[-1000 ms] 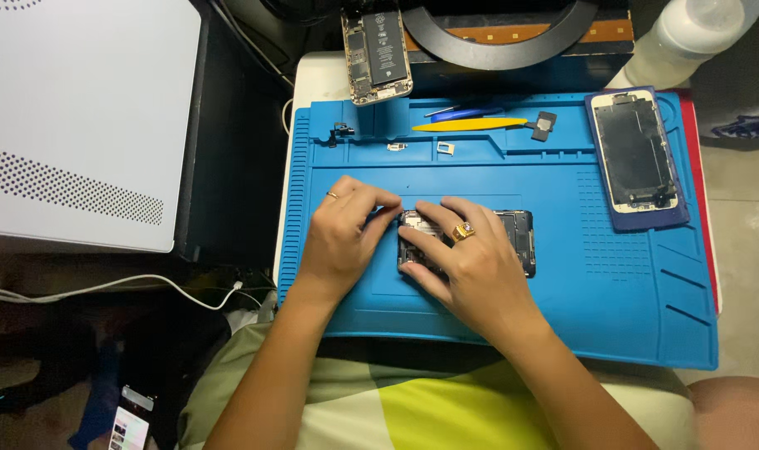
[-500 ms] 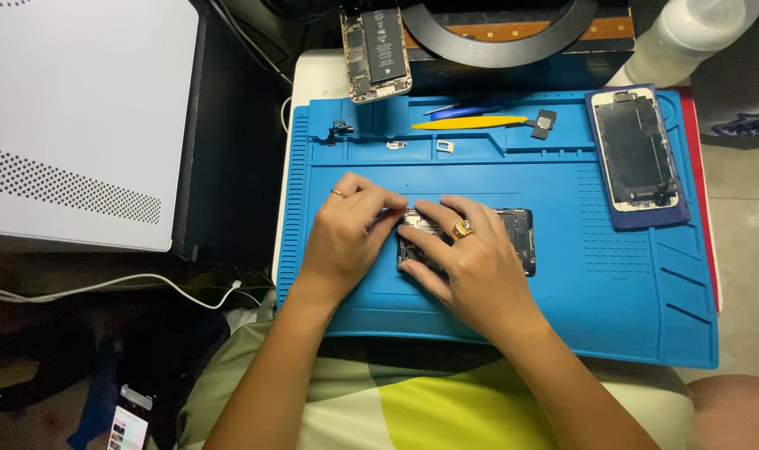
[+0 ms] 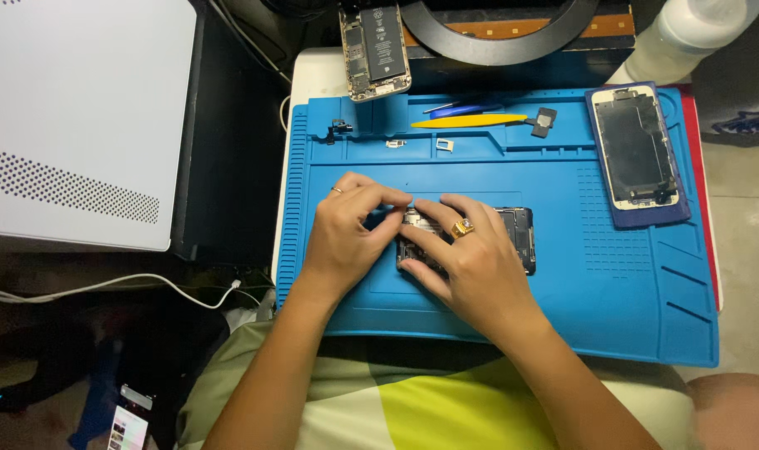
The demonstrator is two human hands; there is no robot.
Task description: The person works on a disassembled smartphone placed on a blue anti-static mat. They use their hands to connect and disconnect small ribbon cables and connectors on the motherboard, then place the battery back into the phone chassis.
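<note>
Hands, two: left hand (image 3: 346,237) and right hand (image 3: 471,267) fingers pinch one opened phone (image 3: 517,237).

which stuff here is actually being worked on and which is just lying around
In use:
left hand
right hand
opened phone body under both hands
blue work mat

Lying about:
second opened phone
screen panel
yellow pry tool
white bottle
white box

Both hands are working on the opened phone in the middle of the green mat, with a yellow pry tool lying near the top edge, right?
Not quite: the mat is blue, not green, as the head view shows. The rest holds: both hands, left and right, are on the opened phone mid-mat, and the yellow pry tool lies near the top edge.
</note>
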